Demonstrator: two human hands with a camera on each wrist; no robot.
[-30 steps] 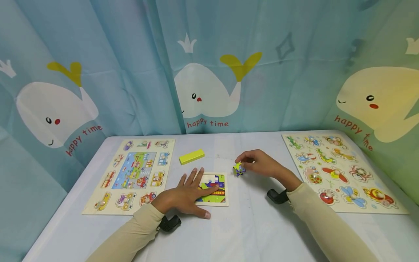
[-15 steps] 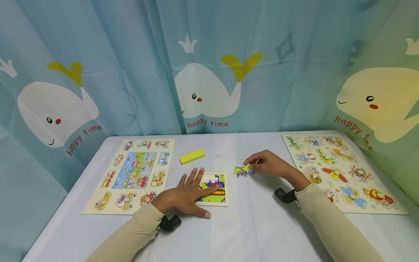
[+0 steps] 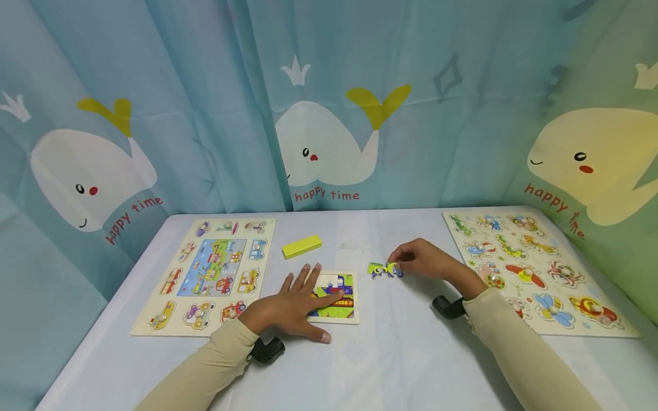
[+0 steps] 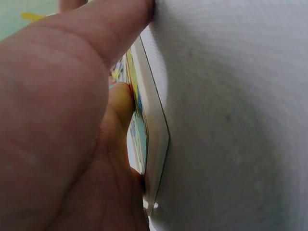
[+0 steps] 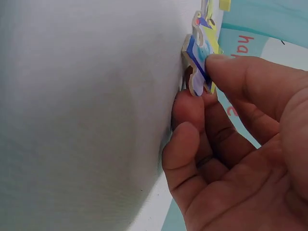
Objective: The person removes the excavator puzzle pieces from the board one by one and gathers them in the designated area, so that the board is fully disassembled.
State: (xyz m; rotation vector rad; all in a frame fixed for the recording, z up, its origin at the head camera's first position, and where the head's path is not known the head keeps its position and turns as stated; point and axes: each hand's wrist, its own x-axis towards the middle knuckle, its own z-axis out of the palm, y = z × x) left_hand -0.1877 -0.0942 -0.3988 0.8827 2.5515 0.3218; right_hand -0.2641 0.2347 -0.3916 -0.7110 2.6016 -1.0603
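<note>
Across the small framed puzzle [image 3: 334, 313] lies my left hand [image 3: 293, 308], its fingers spread and straight, covering the left part of the puzzle. The left wrist view shows the tray's pale edge [image 4: 156, 130] beside that hand [image 4: 72, 125]. My right hand [image 3: 424, 260] pinches a puzzle piece [image 3: 396, 270] between thumb and fingers, just above the cloth. Left of it lies another piece [image 3: 376, 269], close against the held one. The right wrist view shows the thumb on the blue and yellow piece [image 5: 197, 62], the other fingers curled below.
A yellow block [image 3: 301, 246] lies behind the small puzzle. On the left is a vehicle board [image 3: 177, 319]; on the right, partly under my right sleeve, an insect board [image 3: 557, 291]. A whale-printed curtain [image 3: 216, 142] stands along the table's back edge.
My right hand has moved right with one piece, which has come apart from the piece beside it. My left hand has stayed in place.
</note>
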